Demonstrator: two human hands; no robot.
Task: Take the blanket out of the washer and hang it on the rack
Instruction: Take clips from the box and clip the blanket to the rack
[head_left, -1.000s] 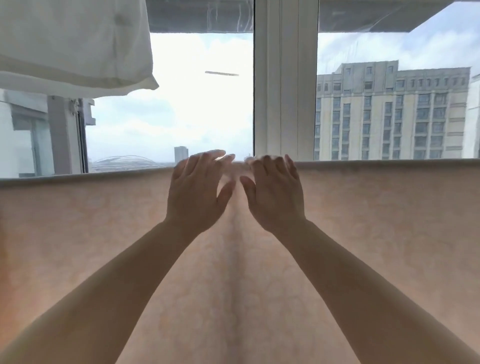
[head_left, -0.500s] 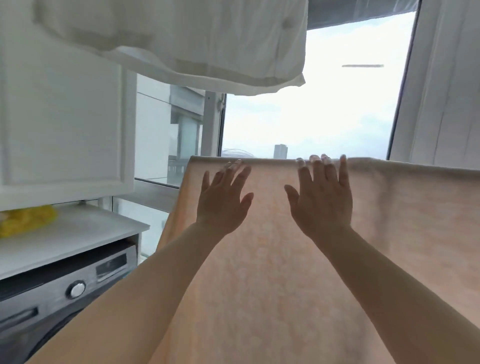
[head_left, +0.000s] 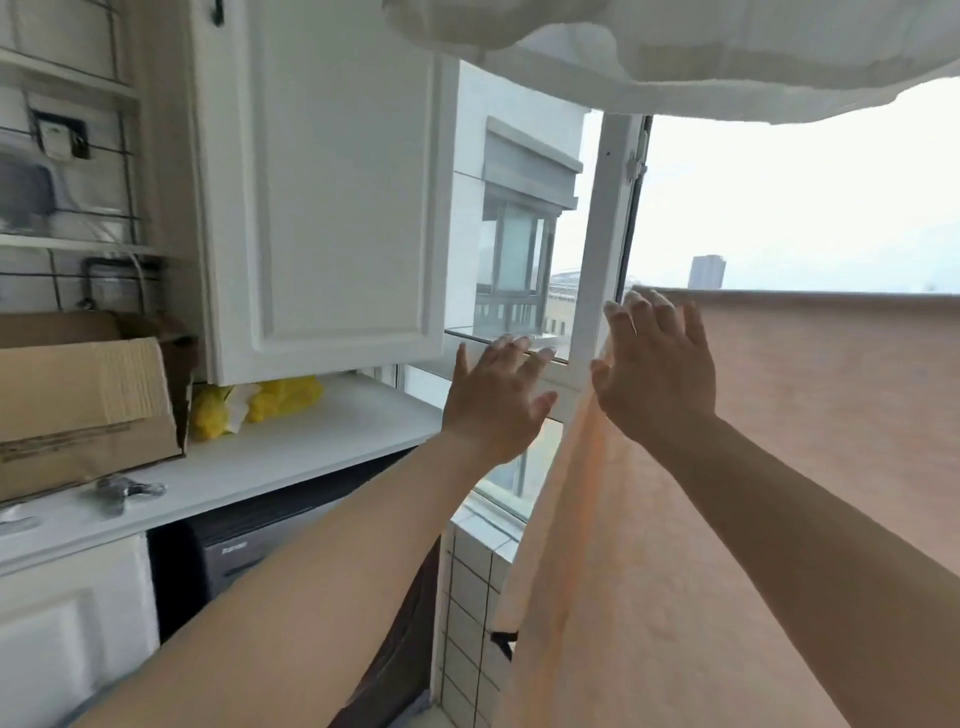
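Observation:
A peach-coloured blanket (head_left: 779, 467) hangs spread flat over a bar that it hides, filling the right half of the view. My right hand (head_left: 657, 374) lies with straight, spread fingers against the blanket's top left corner. My left hand (head_left: 496, 402) is spread open in the air just left of the blanket's left edge, touching nothing. The washer (head_left: 249, 561) shows as a dark front under the white counter at lower left.
A white wall cupboard (head_left: 322, 197) hangs at left above a white counter (head_left: 291, 452) holding a cardboard box (head_left: 88, 410) and a yellow bag (head_left: 270, 405). A white cloth (head_left: 727, 57) hangs overhead. A window frame (head_left: 602, 249) and tiled sill (head_left: 478, 597) stand behind the blanket's edge.
Both hands slid left along the blanket from its middle to its left edge. My left hand has gone past the edge and off the fabric. My view turned left toward the cupboard.

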